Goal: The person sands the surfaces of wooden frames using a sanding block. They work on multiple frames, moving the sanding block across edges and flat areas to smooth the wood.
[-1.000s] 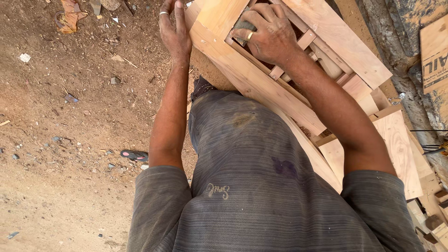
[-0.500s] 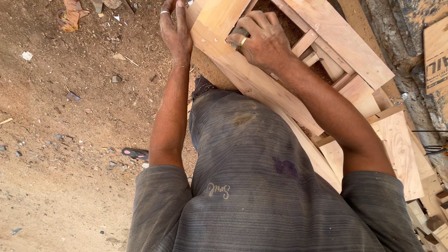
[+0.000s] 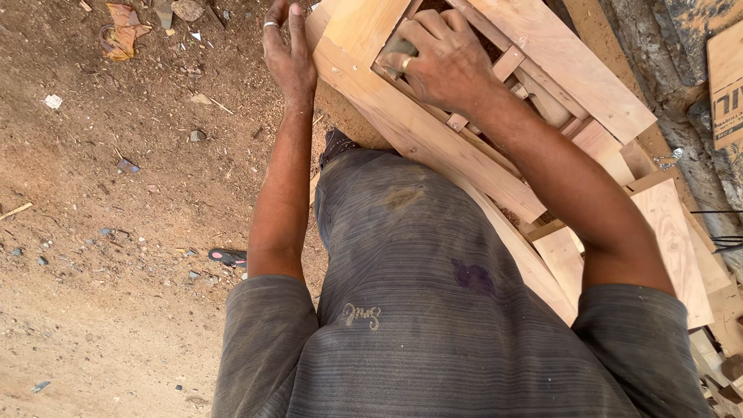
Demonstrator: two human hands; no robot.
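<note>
A pale wooden frame (image 3: 433, 143) of rails and slats lies slanted across my lap. My left hand (image 3: 290, 58), a ring on one finger, rests flat against the frame's left end with the fingers together. Inside an opening between the rails, my right hand (image 3: 445, 62) is closed over a small dark grey pad or block (image 3: 398, 48) pressed against the inner wood. Most of that pad is hidden by my fingers. My grey striped shirt (image 3: 433, 310) fills the lower part of the view.
Dusty brown ground with stones and scraps lies to the left, with a dark sandal (image 3: 228, 255) on it. An orange crumpled scrap (image 3: 124, 31) sits at the top left. Loose planks (image 3: 673, 248) and a cardboard piece (image 3: 727, 77) are on the right.
My right hand has shifted a little back and forth inside the frame opening with the pad. The left hand has stayed on the frame's end.
</note>
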